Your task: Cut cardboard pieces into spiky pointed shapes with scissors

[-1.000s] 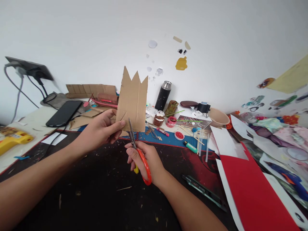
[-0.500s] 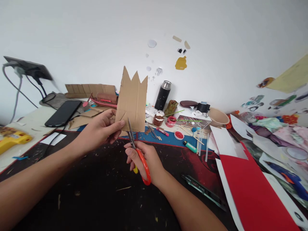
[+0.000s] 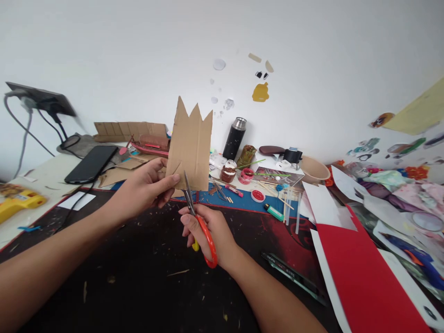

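My left hand (image 3: 149,182) pinches the lower left corner of an upright piece of cardboard (image 3: 190,143). Its top edge is cut into pointed teeth, and a slanting slit shows near the bottom, by my thumb. In my right hand (image 3: 211,231) is a pair of scissors (image 3: 205,236) with an orange-red and a yellow handle. My fingers are wrapped round the handles. The blades point up at the cardboard's bottom edge, one of them lying in front of it. Part of the other blade is hidden.
Behind the hands stand a black thermos (image 3: 235,138), paint jars (image 3: 228,172) and a model boat (image 3: 149,144). To the left lie a phone (image 3: 90,164) and a yellow tool (image 3: 21,203). A utility knife (image 3: 293,277) and red card (image 3: 367,277) lie to the right.
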{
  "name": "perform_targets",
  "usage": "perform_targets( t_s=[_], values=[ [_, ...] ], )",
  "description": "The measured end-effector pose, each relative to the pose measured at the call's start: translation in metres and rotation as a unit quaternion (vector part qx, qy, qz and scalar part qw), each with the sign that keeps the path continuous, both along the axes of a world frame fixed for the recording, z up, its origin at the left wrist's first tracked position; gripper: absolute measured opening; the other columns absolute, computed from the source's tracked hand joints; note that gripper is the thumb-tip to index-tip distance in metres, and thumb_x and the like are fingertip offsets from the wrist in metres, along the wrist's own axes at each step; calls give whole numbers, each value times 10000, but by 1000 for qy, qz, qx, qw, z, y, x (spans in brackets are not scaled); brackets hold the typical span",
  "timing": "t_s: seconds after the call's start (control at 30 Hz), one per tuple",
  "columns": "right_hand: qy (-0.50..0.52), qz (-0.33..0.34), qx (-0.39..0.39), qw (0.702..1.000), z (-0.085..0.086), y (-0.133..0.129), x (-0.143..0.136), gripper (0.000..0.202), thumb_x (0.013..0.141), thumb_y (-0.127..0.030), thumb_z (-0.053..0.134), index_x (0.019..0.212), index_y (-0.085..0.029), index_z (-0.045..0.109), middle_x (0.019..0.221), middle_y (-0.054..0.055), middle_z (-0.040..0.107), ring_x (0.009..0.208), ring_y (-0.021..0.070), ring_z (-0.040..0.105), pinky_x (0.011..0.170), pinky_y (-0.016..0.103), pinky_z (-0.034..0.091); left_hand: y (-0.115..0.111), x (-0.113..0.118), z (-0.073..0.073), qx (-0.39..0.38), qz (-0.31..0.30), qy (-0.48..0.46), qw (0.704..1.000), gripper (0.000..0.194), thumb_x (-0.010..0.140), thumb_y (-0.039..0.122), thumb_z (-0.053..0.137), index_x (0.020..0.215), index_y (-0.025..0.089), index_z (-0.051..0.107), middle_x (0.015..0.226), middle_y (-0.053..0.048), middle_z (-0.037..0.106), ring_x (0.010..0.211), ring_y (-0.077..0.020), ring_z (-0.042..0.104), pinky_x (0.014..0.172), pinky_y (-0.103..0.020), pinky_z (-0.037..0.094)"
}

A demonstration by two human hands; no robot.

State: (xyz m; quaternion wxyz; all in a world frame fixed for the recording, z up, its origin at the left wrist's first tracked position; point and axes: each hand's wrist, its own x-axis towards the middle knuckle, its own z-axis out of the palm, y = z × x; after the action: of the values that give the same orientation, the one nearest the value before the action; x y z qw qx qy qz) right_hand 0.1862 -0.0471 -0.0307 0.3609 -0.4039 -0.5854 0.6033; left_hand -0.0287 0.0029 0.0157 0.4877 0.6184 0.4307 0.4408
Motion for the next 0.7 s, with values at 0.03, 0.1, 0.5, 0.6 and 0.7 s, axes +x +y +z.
perform_targets(
  t_s=[0.03,0.1,0.5,0.6,0.7],
  values=[
    [-1,0,1,1000,0,0,0,680,925,-778,768,1179,-148,732,728,-18,669,522,135,621,539,271,484,0,0,0,1,-1,0,1000,288,1053,478,720,1109,231,582,541,73,629,400,-104,532,379,-218,292],
    [-2,1,3,1000,-1,0,1,673,930,-776,763,1176,-150,734,732,-16,673,524,137,627,540,273,486,0,0,1,5,-1,0,1000,286,1056,477,715,1113,228,586,539,71,631,403,-106,534,374,-218,283],
    [-4,2,9,1000,0,0,1,596,951,-710,761,1169,-156,735,733,-14,665,539,140,634,542,268,508,-2,3,4,-5,8,5,1000,339,1026,510,729,1107,222,569,531,81,629,394,-97,526,371,-189,302],
    [-7,2,10,1000,0,0,1,598,953,-715,766,1178,-161,739,734,-17,665,537,141,635,549,273,525,-3,3,4,-4,13,7,1000,344,1018,512,732,1109,221,573,532,78,635,396,-98,529,369,-188,304],
    [-5,2,6,1000,0,-1,1,642,935,-753,780,1182,-161,747,738,-18,663,548,144,638,556,277,540,-2,3,3,-2,12,3,1000,355,1015,513,732,1141,219,580,523,83,627,392,-101,523,364,-191,297]
  ],
)
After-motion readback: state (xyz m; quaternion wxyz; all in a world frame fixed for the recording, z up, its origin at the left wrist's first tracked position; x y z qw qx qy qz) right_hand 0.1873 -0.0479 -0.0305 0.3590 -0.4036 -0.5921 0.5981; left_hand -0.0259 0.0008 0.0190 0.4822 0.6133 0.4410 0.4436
